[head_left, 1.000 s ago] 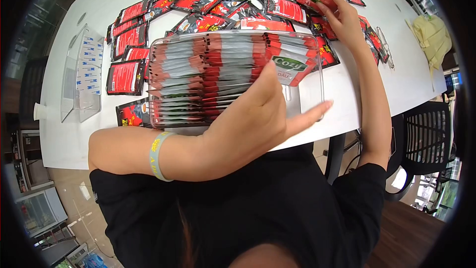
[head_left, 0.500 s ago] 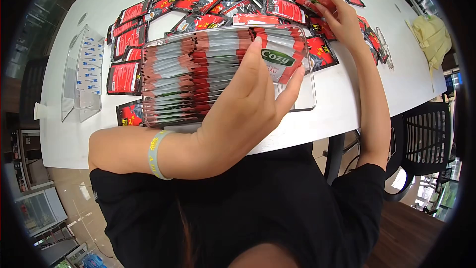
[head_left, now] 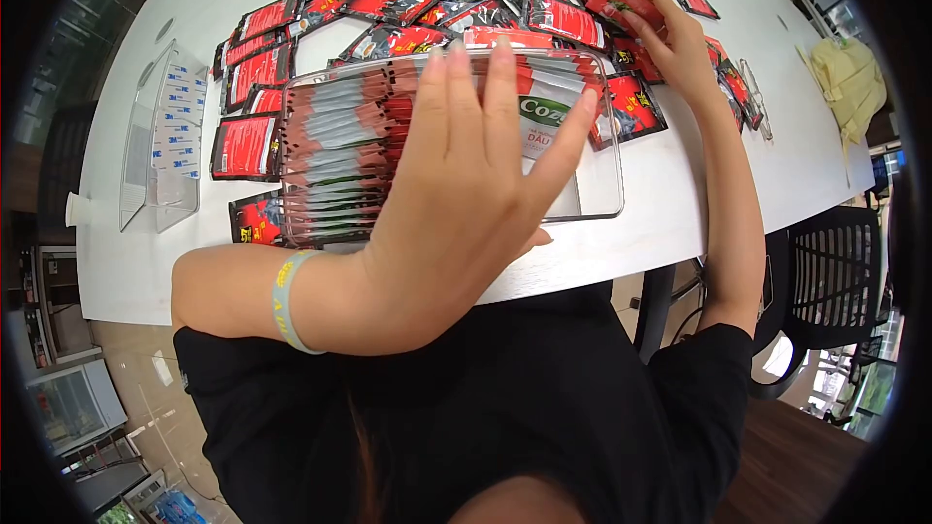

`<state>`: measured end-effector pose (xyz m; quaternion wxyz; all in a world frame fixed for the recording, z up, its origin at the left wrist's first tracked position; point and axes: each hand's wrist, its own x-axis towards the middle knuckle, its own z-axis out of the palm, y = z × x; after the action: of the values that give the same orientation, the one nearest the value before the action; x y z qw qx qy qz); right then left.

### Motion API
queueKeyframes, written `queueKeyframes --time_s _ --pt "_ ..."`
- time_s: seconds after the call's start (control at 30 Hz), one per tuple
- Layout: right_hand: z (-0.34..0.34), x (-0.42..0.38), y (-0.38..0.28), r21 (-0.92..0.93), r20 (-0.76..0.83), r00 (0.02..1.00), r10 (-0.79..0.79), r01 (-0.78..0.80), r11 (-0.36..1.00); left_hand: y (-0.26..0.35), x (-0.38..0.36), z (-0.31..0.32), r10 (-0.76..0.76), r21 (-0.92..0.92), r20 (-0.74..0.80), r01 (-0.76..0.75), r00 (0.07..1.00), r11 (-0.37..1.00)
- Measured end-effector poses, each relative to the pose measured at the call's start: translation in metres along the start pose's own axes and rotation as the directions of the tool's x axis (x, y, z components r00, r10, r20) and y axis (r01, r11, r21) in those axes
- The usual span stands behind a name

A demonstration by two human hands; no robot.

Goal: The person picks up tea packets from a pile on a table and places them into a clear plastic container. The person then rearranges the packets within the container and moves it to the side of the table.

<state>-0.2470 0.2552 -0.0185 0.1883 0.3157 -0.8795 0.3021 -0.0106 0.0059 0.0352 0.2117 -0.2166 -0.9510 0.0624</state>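
Note:
My left hand point(head_left: 461, 189) is spread over a clear plastic box point(head_left: 618, 180), fingers stretched out and thumb partly hidden beneath the palm. Packed upright in rows inside the box are red and silver sachets point(head_left: 335, 155). The front one, a Cozy sachet point(head_left: 541, 141), faces me beside my fingers. At the upper right, my right hand point(head_left: 675, 49) pinches a red sachet point(head_left: 612, 0) between thumb and fingers, above the pile of red and black coffee packets point(head_left: 563, 19).
An empty clear tray point(head_left: 146, 150) with 3M adhesive strips stands on the left of the white table point(head_left: 544, 267). At the right lie a metal-framed object point(head_left: 755, 102) and a pale yellow cloth bag point(head_left: 843, 78). A black chair point(head_left: 825, 272) stands by the table's right edge.
My left hand has shifted left and spread its fingers flat across the sachets, away from the Cozy sachet's face. My right hand keeps its red sachet at nearly the same spot.

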Motion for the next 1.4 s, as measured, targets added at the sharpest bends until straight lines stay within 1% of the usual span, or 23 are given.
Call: queueKeyframes --time_s 0.03,0.13,0.23,0.27,0.33,0.37,0.4,0.5,0.57,0.7,0.73,0.77,0.8,0.83,0.9,0.97,1.03,1.13,1.23,1.27,1.33,1.37,1.4 --pt "0.0 0.0 0.0 -0.001 0.0 1.0 -0.001 0.001 1.0 -0.002 0.0 0.0 -0.02 -0.063 0.047 0.023 0.999 0.998" --pt "0.0 0.0 0.0 -0.011 -0.002 1.0 -0.016 0.016 1.0 -0.005 -0.002 -0.005 0.013 -0.079 0.086 -0.006 0.996 0.997" --pt "-0.001 0.001 0.001 -0.007 0.008 1.0 0.01 -0.01 1.0 -0.005 -0.002 -0.01 0.042 -0.075 0.047 -0.038 0.998 0.996" --pt "-0.001 0.001 0.001 0.058 0.005 0.999 0.038 -0.038 0.998 -0.004 -0.002 -0.01 0.042 -0.075 0.045 -0.038 0.998 0.996" --pt "-0.003 0.002 0.001 0.116 0.002 0.998 0.065 -0.065 0.991 0.0 -0.001 -0.006 0.226 -0.073 -0.069 -0.231 0.972 0.97" --pt "-0.003 0.003 0.0 0.267 0.021 0.995 0.093 -0.095 0.959 0.004 -0.002 0.002 0.283 -0.001 -0.153 -0.286 0.947 0.958" --pt "-0.004 0.003 0.0 0.41 0.044 0.992 0.118 -0.126 0.903 0.006 -0.003 0.006 0.283 -0.004 -0.157 -0.287 0.946 0.958" --pt "-0.009 0.007 0.009 0.488 0.137 0.987 0.088 -0.144 0.861 0.009 -0.003 0.013 0.37 0.026 -0.195 -0.372 0.908 0.928" --pt "-0.01 0.007 0.009 0.502 0.153 0.984 0.096 -0.161 0.849 0.006 -0.002 0.015 0.349 -0.083 0.003 -0.348 0.937 0.934" --pt "-0.012 0.006 -0.001 0.596 0.157 0.987 0.039 -0.126 0.793 -0.005 0.004 0.011 0.379 -0.242 0.109 -0.345 0.919 0.907" --pt "-0.01 0.006 -0.001 0.596 0.156 0.987 0.039 -0.125 0.793 -0.008 0.006 0.013 0.403 -0.27 0.046 -0.377 0.914 0.886" --pt "-0.008 0.006 -0.002 0.606 0.081 0.996 0.029 -0.072 0.792 -0.01 0.008 0.015 0.424 -0.296 -0.018 -0.41 0.905 0.863" --pt "-0.008 0.005 -0.002 0.612 0.007 1.0 0.019 -0.019 0.79 -0.013 0.01 0.015 0.425 -0.297 -0.019 -0.411 0.905 0.862" --pt "-0.01 0.005 -0.002 0.611 0.007 1.0 0.021 -0.021 0.791 -0.017 0.013 0.013 0.451 -0.353 -0.008 -0.425 0.892 0.834" --pt "-0.015 0.005 -0.001 0.649 0.135 0.989 0.06 -0.134 0.749 -0.021 0.017 0.016 0.479 -0.409 0.001 -0.437 0.878 0.801" --pt "-0.014 0.004 0.004 0.672 0.161 0.984 0.072 -0.162 0.722 -0.021 0.017 0.024 0.466 -0.335 -0.101 -0.471 0.879 0.816" --pt "-0.016 0.005 0.0 0.694 0.187 0.979 0.078 -0.188 0.695 -0.021 0.017 0.026 0.463 -0.34 -0.106 -0.47 0.88 0.815" --pt "-0.02 0.009 -0.009 0.933 0.167 0.976 -0.138 -0.111 0.343 -0.02 0.018 0.029 0.459 -0.323 -0.126 -0.474 0.88 0.819" --pt "-0.032 0.007 -0.048 0.943 0.11 0.979 -0.17 -0.049 0.33 -0.018 0.018 0.031 0.462 -0.277 -0.13 -0.48 0.877 0.832" --pt "-0.033 0.002 -0.063 0.912 0.134 0.991 0.002 -0.124 0.391 -0.016 0.019 0.031 0.467 -0.251 -0.115 -0.481 0.877 0.84" --pt "-0.038 -0.008 -0.096 0.794 0.147 0.984 -0.104 -0.055 0.606 -0.014 0.019 0.031 0.462 -0.215 -0.1 -0.473 0.881 0.854" --pt "-0.032 -0.012 -0.107 0.843 0.133 0.975 -0.178 -0.016 0.538 -0.013 0.018 0.03 0.466 -0.178 -0.075 -0.472 0.882 0.864" --pt "-0.031 -0.017 -0.115 0.8 0.2 0.952 -0.233 -0.022 0.6 -0.012 0.017 0.031 0.456 -0.176 -0.073 -0.461 0.887 0.87"
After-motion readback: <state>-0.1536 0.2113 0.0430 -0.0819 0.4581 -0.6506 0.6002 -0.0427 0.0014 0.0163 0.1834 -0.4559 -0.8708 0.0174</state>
